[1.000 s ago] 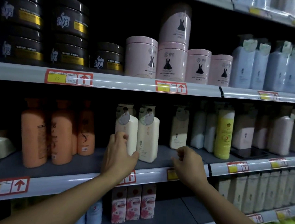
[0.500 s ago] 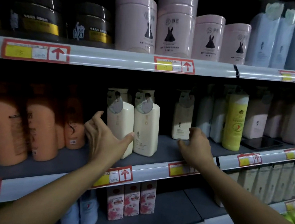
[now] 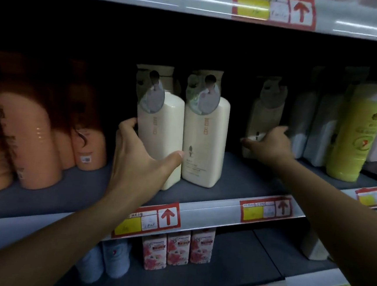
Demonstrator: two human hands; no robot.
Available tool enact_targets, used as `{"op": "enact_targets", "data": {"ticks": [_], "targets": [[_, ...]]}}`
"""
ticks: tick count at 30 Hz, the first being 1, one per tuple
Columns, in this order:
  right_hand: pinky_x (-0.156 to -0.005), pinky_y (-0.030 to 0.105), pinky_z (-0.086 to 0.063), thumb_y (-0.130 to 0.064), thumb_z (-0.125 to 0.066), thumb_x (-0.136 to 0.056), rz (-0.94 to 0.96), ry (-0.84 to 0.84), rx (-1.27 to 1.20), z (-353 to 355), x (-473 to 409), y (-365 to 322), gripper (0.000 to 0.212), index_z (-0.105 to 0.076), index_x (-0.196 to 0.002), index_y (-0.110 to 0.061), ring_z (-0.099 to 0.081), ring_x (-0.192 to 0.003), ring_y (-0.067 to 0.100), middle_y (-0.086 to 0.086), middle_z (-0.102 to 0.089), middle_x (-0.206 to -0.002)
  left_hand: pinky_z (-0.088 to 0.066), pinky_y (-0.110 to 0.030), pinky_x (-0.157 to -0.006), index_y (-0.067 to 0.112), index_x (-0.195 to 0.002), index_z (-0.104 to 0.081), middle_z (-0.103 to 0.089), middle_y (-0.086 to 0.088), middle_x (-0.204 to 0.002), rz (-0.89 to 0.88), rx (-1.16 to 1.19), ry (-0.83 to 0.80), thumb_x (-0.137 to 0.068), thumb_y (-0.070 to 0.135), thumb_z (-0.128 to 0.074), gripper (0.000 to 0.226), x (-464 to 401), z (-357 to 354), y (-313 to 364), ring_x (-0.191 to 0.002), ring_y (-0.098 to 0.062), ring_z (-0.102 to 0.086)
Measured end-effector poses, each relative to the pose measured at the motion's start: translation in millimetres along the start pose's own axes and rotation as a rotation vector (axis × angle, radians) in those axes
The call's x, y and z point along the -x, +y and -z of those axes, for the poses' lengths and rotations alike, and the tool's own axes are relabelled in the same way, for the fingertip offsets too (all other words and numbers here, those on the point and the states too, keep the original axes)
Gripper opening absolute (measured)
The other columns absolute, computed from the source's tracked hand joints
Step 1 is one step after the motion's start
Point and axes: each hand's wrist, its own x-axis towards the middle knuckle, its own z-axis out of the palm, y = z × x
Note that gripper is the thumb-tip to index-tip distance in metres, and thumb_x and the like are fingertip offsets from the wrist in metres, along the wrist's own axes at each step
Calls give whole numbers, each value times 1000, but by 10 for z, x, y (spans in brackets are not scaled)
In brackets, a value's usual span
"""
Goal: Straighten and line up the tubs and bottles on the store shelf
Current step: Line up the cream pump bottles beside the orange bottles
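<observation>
Two cream pump bottles stand side by side on the middle shelf (image 3: 211, 208). My left hand (image 3: 140, 159) wraps the left cream bottle (image 3: 159, 126), fingers behind its left side and thumb across its front. The right cream bottle (image 3: 206, 139) touches it. Further back and to the right stands a third, smaller cream bottle (image 3: 265, 113) in shadow. My right hand (image 3: 269, 145) closes around its lower part. Orange bottles (image 3: 31, 133) fill the shelf's left end.
A yellow-green bottle (image 3: 361, 133) and pale grey bottles (image 3: 316, 126) stand at the right. Bare shelf lies between the cream pair and the rear bottle. Pink floral boxes (image 3: 177, 249) sit on the shelf below. Price tags line the shelf rails.
The camera has moved closer to the middle shelf. My left hand has closed on the left cream bottle. My right hand has reached from the shelf edge back to the rear cream bottle.
</observation>
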Motion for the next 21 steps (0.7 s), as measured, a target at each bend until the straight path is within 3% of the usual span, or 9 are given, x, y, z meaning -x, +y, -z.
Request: {"op": "enact_targets", "data": {"ticks": [5,8,13,21], "targets": [[-99,46,-49,-47,-85,-76,10,27,14,-12,-16,27,101,-30,-143,4,-55,-127,41,23,-54,-142,-45,-32,-93,34,-126,-32,-45,8,-131,2,-1,-4,-64,47,-89,85,-15,-19,-11,-117,-14,-53],[-95,43,-49,-49,-87,-74,40,29,22,21,42,21,99,-32,-140,1,-57,-126,39,21,-56,-140,-44,-32,-94,29,-131,-35,-44,8,-129,9,-6,5,-67,39,-91,85,-15,-22,-18,-118,-15,-52],[-90,47,-54,-51,-89,-71,85,17,49,89,252,-40,80,-30,-113,-16,-60,-117,41,18,-60,-130,-44,-32,-93,26,-135,-36,-44,8,-130,31,-9,1,-66,43,-89,89,1,-3,9,-117,-14,-52],[-77,38,-47,-53,-88,-70,142,-23,47,178,652,-153,80,-29,-111,-18,-61,-113,38,17,-61,-128,-42,-32,-92,26,-139,-35,-40,10,-128,55,-27,-25,-68,44,-89,91,27,42,39,-116,-13,-48]]}}
